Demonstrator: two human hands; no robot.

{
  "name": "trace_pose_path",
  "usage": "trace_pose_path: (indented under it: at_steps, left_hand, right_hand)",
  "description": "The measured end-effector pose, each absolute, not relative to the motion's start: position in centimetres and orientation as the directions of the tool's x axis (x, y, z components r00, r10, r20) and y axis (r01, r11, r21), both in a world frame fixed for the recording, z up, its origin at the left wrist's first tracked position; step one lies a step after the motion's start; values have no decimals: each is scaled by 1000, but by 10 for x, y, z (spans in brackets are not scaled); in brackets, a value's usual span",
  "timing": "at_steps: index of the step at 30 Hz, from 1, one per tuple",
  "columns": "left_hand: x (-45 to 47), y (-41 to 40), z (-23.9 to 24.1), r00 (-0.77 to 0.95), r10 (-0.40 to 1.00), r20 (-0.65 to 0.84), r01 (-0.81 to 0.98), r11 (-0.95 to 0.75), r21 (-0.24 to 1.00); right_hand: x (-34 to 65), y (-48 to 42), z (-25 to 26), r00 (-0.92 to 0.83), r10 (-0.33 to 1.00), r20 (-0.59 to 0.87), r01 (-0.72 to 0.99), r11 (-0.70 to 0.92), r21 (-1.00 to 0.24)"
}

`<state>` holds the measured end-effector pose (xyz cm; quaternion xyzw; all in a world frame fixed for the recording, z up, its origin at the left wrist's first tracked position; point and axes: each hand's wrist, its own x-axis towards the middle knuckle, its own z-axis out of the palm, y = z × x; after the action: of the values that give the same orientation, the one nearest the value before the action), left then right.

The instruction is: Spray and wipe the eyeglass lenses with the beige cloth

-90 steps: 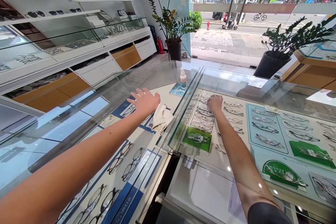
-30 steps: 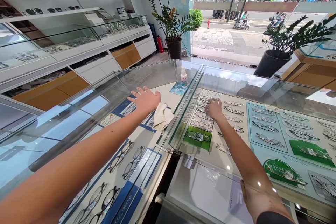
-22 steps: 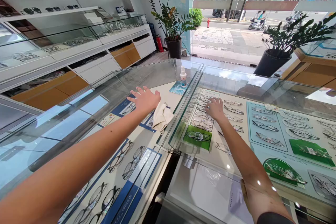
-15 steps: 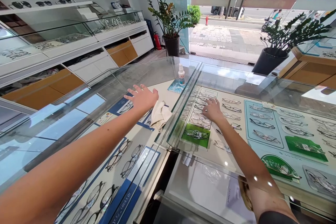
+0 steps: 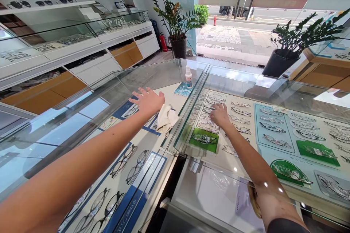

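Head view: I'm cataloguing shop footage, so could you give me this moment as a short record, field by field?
Left hand: fingers spread, beside the cloth
Right hand: fingers bent, at the glasses on the white card; contact unclear
Cloth: cream, crumpled
Bottle: white, upright, near the far end of the left display case
Green card: in the right display case, nearer the camera than the white card
Background: potted plants, street beyond
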<state>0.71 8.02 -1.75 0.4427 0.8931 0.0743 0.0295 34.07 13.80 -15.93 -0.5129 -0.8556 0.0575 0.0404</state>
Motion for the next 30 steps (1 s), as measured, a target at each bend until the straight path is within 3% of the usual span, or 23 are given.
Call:
trace_pose_path:
  at_steps: [6, 11, 30]
  left_hand:
    - [7, 80, -16, -609, 793, 12, 785, 600, 158]
    - [9, 79, -14, -610, 793, 2, 784, 602, 154]
    - [8, 80, -15, -606, 796, 12, 785, 595, 175]
  right_hand:
    - [341, 121, -148, -509, 860, 36, 844, 507, -174]
    - [338, 105, -151, -583, 812, 26, 803, 580, -134]
    - [335, 107, -156, -568, 823, -5, 819, 565, -97]
